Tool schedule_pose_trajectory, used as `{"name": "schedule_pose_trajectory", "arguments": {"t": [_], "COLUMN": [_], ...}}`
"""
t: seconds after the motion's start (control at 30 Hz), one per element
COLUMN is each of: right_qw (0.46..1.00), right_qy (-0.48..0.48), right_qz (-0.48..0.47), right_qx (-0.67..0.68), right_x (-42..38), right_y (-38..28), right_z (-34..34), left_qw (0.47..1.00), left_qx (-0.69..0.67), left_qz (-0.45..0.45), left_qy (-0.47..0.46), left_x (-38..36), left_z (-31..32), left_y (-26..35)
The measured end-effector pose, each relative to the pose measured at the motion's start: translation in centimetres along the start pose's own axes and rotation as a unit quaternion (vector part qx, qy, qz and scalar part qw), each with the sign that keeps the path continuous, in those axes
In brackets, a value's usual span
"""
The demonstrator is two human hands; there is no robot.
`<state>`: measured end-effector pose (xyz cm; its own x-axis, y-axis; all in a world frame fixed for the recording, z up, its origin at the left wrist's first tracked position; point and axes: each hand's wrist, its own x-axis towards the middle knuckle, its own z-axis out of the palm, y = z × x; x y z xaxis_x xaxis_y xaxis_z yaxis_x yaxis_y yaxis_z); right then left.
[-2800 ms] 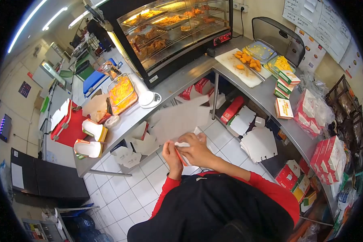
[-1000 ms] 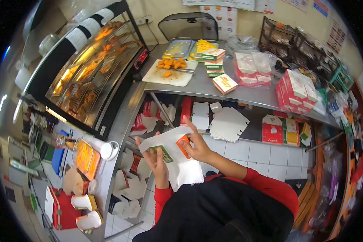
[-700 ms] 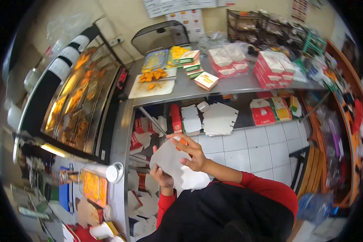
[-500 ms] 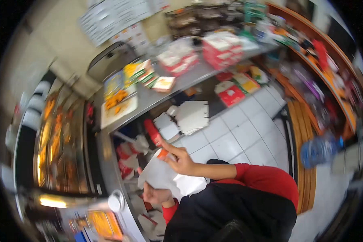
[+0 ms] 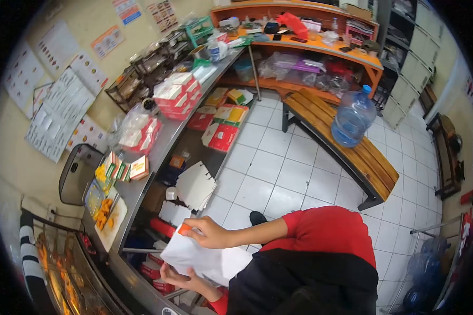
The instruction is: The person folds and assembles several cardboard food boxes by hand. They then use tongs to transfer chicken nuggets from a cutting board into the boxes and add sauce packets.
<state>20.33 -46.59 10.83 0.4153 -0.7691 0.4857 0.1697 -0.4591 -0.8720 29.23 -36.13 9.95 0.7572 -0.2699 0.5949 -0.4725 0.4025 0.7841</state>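
White paper carton (image 5: pixel 215 260) held aloft near steel table (image 5: pixel 135 191). Orange edge (image 5: pixel 183 229) pinched by right hand (image 5: pixel 207 233); left hand (image 5: pixel 190 282) below, fingers parted, grip cannot be told. Carton handling judged in hand; steady two-handed support called for.

The metal table (image 5: pixel 133 191) holds a cutting board (image 5: pixel 116 226) and stacked boxes (image 5: pixel 177 98).
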Motion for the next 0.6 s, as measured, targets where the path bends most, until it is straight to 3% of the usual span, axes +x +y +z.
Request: {"name": "schedule_pose_trajectory", "arguments": {"t": [0.03,0.07,0.13,0.23,0.27,0.3,0.33,0.37,0.43,0.47,0.57,0.6], "right_qw": [1.000,1.000,0.943,0.945,0.980,0.994,0.995,0.996,0.958,0.965,0.990,0.986], "right_qy": [-0.001,0.019,0.215,0.161,0.055,-0.052,-0.011,-0.032,-0.071,-0.081,-0.054,-0.065], "right_qz": [0.022,-0.013,-0.192,-0.254,-0.176,-0.091,-0.102,-0.026,0.126,0.113,-0.125,-0.128], "right_qx": [-0.012,0.003,-0.165,-0.127,-0.074,-0.018,0.001,0.085,0.249,0.221,-0.044,-0.081], "right_x": [0.3,0.6,2.1,1.7,0.7,-0.3,0.0,0.1,0.9,1.1,0.7,0.0], "right_y": [-0.2,0.5,-1.3,-3.7,-4.1,-4.2,-3.6,-3.1,-3.2,-2.6,-0.5,-0.5], "right_z": [-0.3,0.1,-0.3,-0.7,-0.3,0.3,1.3,1.5,1.2,1.1,0.9,1.2], "left_qw": [0.995,0.997,0.989,0.982,0.962,0.951,0.938,0.924,0.933,0.936,0.948,0.946], "left_qx": [0.080,0.077,0.076,0.174,0.183,0.203,0.222,0.240,0.228,0.230,0.238,0.253], "left_qz": [0.057,-0.002,-0.117,0.023,0.154,0.180,0.206,0.233,0.202,0.184,0.145,0.155], "left_qy": [-0.001,0.017,0.051,-0.066,-0.133,-0.152,-0.170,-0.186,-0.191,-0.192,-0.156,-0.133], "left_x": [-0.2,-0.4,-0.7,0.0,0.6,1.0,1.3,1.7,2.0,2.0,2.0,1.8], "left_z": [0.3,0.1,-1.3,-2.2,-2.3,-2.3,-2.3,-2.2,-2.1,-2.2,-2.1,-1.7], "left_y": [0.2,0.3,0.3,0.9,1.3,1.7,2.0,2.3,2.6,2.5,1.6,1.7]}}
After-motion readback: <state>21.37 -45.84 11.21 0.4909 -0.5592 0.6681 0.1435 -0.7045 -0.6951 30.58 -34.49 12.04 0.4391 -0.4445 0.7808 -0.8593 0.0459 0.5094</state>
